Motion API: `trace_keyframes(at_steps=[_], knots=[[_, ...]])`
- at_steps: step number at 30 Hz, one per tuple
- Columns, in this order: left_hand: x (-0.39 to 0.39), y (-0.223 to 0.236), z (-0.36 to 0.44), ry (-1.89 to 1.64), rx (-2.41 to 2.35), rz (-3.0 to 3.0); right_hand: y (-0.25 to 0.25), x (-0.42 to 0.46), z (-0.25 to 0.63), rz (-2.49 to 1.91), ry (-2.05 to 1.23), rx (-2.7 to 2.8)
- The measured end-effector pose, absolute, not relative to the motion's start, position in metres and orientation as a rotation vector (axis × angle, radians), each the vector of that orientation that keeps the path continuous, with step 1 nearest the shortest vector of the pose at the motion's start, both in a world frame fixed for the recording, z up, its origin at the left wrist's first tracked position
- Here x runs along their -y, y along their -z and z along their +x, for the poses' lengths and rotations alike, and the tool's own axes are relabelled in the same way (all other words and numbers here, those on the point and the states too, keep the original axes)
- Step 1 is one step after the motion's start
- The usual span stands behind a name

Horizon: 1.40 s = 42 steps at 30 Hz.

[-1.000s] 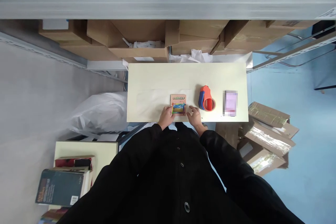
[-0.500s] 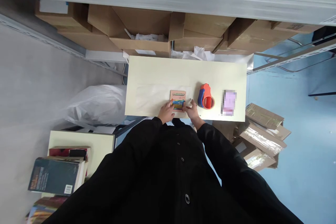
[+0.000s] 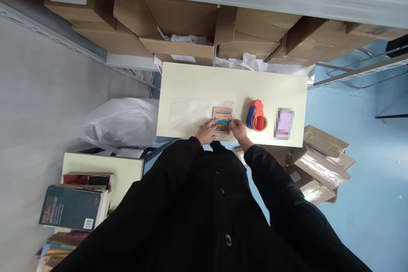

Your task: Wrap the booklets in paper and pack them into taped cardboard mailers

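Your tabletop (image 3: 197,77) carries a pale translucent sheet (image 3: 188,114), its edges hard to trace. The tape dispenser (image 3: 259,108) sits to the right, presumably for easy reach. The small book (image 3: 222,113) lies flat between your left hand (image 3: 206,132) and right hand (image 3: 239,128), likely steadied at opposite edges; overlapping fingers hide whether either grip is clenched, so I cannot tell.
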<state>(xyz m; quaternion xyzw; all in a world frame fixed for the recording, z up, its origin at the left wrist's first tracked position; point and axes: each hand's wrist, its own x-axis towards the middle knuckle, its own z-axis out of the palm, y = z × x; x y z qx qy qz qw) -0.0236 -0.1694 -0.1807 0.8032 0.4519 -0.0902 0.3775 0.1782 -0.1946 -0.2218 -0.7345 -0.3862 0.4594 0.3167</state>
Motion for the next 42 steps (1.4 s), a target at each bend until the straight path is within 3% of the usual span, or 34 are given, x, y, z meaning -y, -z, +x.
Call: trace_keyframes(at_steps=[8,15,24,29,36,42], knots=[[0.167,0.188,-0.029,0.183,-1.124,2.013,0.207,0.212,0.162,-1.699,-1.404,0.586],[0.169,0.195,-0.023,0.045,-1.043,1.96,0.195,0.217,0.162,-1.75,-1.423,0.726],[0.176,0.201,-0.026,-0.208,-0.978,1.698,0.168,0.221,0.158,-1.922,-0.92,1.135],[0.172,0.197,-0.074,-0.289,-1.312,1.607,0.155,0.221,0.136,-1.876,-0.933,1.483],[0.182,0.2,-0.148,-0.413,-1.896,1.244,0.18,0.212,0.068,-1.945,-0.971,1.783],[0.185,0.2,-0.149,-0.481,-1.702,0.836,0.211,0.172,0.063,-2.085,-0.807,1.789]])
